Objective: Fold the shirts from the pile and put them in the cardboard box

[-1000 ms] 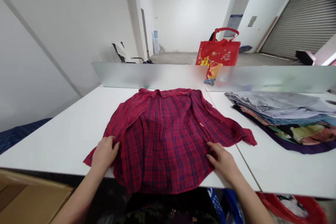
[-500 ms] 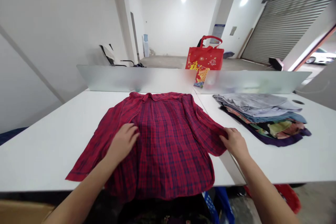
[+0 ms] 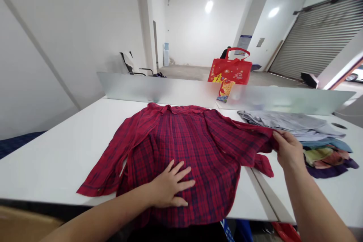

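Note:
A red and navy plaid shirt (image 3: pixel 193 140) lies spread on the white table, collar toward the far side and lower hem at the near edge. My left hand (image 3: pixel 172 187) rests flat on the lower middle of the shirt, fingers spread. Off to the right, my right hand (image 3: pixel 287 147) pinches the edge of the shirt's right front panel and holds it up and outward. Part of a sleeve with its cuff (image 3: pixel 263 165) shows beneath the lifted cloth. The other sleeve (image 3: pixel 104 170) stretches toward the near left.
A stack of folded clothes (image 3: pixel 326 151) sits right of my right hand, partly behind it. A frosted divider (image 3: pixel 170 89) runs along the table's back. Behind it stands a red bag (image 3: pixel 231 70). A cardboard box (image 3: pixel 25 223) is at the lower left.
My left hand has moved right and nearer, from the left front to the shirt's middle, and now lies flat. My right hand has lifted the shirt's right edge outward. The view has shifted slightly.

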Available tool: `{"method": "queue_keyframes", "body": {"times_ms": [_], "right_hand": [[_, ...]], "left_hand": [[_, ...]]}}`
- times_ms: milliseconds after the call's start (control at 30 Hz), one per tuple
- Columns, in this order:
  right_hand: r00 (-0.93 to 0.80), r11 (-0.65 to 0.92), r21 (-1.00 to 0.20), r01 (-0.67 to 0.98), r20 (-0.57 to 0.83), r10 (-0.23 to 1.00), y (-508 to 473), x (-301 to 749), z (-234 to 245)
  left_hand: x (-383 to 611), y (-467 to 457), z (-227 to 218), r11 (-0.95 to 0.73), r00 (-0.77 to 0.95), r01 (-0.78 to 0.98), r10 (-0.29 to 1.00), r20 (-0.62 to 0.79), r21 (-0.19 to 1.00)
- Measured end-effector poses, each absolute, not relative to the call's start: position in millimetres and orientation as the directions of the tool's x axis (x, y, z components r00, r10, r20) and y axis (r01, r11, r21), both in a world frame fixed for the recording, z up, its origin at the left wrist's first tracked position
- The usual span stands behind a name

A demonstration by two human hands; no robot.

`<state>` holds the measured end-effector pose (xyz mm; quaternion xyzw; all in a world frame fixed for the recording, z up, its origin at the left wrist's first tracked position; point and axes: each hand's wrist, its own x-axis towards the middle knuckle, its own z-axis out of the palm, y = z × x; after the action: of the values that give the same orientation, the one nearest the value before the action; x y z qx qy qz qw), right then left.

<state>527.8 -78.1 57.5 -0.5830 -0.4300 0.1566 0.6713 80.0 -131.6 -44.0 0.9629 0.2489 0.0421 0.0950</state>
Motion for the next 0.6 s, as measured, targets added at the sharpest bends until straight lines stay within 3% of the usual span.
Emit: {"method": "queue_keyframes", "body": {"times_ms": [100,167,233,267,300,367,433,600], "right_hand": [[0.507,0.311,-0.938,0.152,0.345,0.790,-80,495,89],[0.341,0.327,-0.917,0.229,0.390,0.855,-93,456,104],[-0.005,0.374,-0.847,0.378,0.402,0.915,-113,411,110],[-0.265,0.417,-0.794,0.442,0.329,0.907,-124,389,109],[-0.499,0.462,-0.752,0.470,0.205,0.842,-134,370,107],[-0.739,0.505,-0.705,0.498,-0.040,0.672,-148,342,96],[-0.761,0.486,-0.683,0.545,-0.159,0.629,-151,331,82],[-0.577,0.377,-0.599,0.707,-0.180,0.797,-134,345,61]], "left_hand": [[76,-145,-47,-0.898,0.917,0.365,0.393,0.075,0.245],[74,-148,-47,-0.903,0.924,0.336,0.371,0.091,0.268],[71,-148,-46,-0.898,0.923,0.329,0.372,0.103,0.293],[71,-147,-46,-0.890,0.917,0.335,0.383,0.110,0.309],[70,-146,-44,-0.879,0.908,0.346,0.402,0.121,0.328],[70,-145,-42,-0.846,0.877,0.381,0.459,0.144,0.371],[71,-144,-41,-0.805,0.834,0.426,0.527,0.166,0.413],[80,-134,-38,-0.765,0.777,0.483,0.599,0.195,0.427]]}}
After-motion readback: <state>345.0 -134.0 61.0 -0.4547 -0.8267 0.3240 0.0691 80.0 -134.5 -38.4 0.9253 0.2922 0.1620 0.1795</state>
